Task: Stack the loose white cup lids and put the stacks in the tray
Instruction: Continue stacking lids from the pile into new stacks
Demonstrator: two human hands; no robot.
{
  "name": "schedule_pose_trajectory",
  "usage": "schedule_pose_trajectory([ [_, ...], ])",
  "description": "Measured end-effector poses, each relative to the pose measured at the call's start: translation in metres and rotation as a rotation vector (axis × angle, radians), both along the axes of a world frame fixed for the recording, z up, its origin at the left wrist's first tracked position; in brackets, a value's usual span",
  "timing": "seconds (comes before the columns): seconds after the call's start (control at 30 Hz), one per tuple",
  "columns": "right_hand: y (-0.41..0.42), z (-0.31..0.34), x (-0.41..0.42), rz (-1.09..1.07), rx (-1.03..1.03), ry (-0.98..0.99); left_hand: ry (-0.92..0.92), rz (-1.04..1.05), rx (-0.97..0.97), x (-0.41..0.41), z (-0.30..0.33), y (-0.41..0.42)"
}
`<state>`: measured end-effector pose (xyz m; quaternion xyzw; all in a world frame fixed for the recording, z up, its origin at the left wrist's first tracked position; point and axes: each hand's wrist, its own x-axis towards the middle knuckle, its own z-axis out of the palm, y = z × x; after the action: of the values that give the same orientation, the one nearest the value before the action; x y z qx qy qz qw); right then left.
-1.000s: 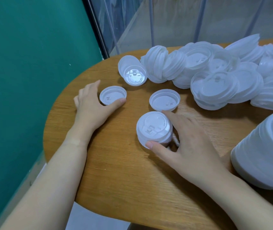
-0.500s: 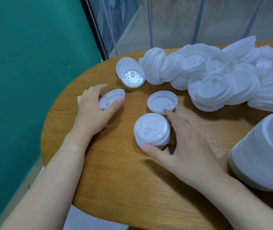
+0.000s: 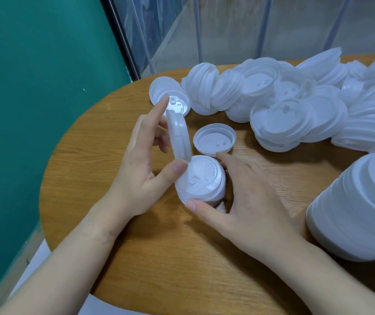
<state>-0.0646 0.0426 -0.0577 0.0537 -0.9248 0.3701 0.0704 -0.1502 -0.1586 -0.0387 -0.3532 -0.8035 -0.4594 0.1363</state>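
My left hand (image 3: 143,169) pinches one white lid (image 3: 178,137) between thumb and fingers. The lid stands on edge, just above and left of a short stack of lids (image 3: 201,180) on the wooden table (image 3: 113,137). My right hand (image 3: 245,201) cups that stack from the right, thumb at its near side and forefinger at its far side. One loose lid (image 3: 214,139) lies upside down just behind the stack. Another loose lid (image 3: 177,104) lies at the far left. No tray is in view.
A heap of white lids (image 3: 295,105) covers the back and right of the table. A tall stack of lids (image 3: 359,208) lies on its side at the right edge. A green wall (image 3: 34,87) stands on the left, and the table's rounded edge is close to me.
My left hand has lifted the loose lid off the table, turned it on edge and carried it right to the stack. My right hand still holds the stack.
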Motion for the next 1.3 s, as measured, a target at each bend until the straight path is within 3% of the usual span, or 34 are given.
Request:
schedule_pose_trajectory([
  [0.4, -0.001, 0.002, 0.001, 0.017, -0.032, 0.024, 0.027, -0.039, 0.112, 0.009, 0.005, 0.002],
  [0.7, 0.000, 0.000, -0.001, 0.012, -0.039, 0.041, -0.053, -0.067, -0.145, 0.006, 0.003, -0.001],
  [0.97, 0.002, -0.005, -0.002, 0.019, -0.012, 0.028, -0.004, -0.085, -0.249, 0.011, 0.004, 0.006],
  [1.3, 0.002, -0.003, -0.002, 0.031, -0.067, 0.034, -0.096, -0.160, -0.351, 0.013, -0.004, 0.003],
])
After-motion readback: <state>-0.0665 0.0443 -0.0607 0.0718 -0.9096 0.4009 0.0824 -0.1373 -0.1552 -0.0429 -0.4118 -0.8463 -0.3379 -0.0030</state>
